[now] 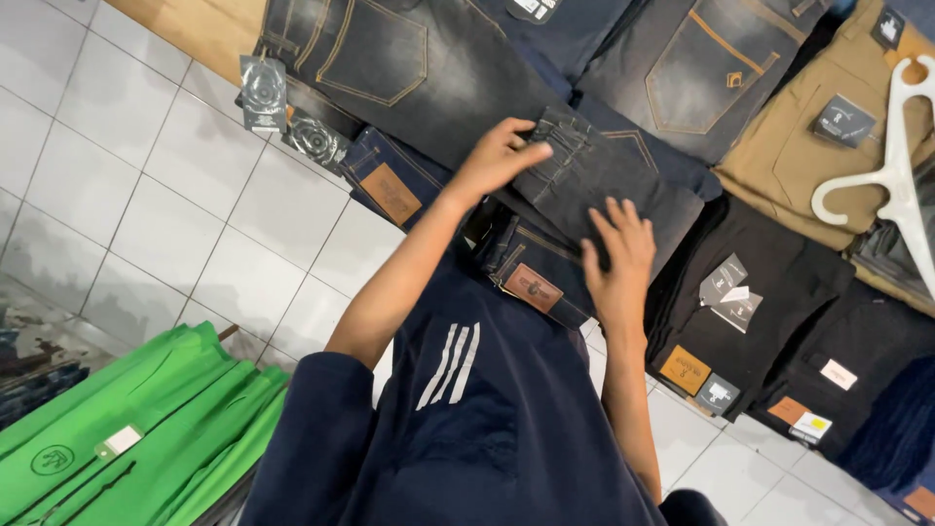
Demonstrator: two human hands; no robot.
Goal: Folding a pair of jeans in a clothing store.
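Both hands [560, 209] flat on folded jeans [594, 170].

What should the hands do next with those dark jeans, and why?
Probably smooth the folded dark grey denim jeans flat. The left hand presses its upper edge, and the right hand lies open on its lower part; it sits crooked atop the blue jeans with a brown leather patch.

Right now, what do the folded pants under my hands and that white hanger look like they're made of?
The folded pants look like dark washed denim: faded grey patches and tan seam stitching. The white hanger looks like smooth moulded plastic with a slight sheen, though that is a guess from its look.
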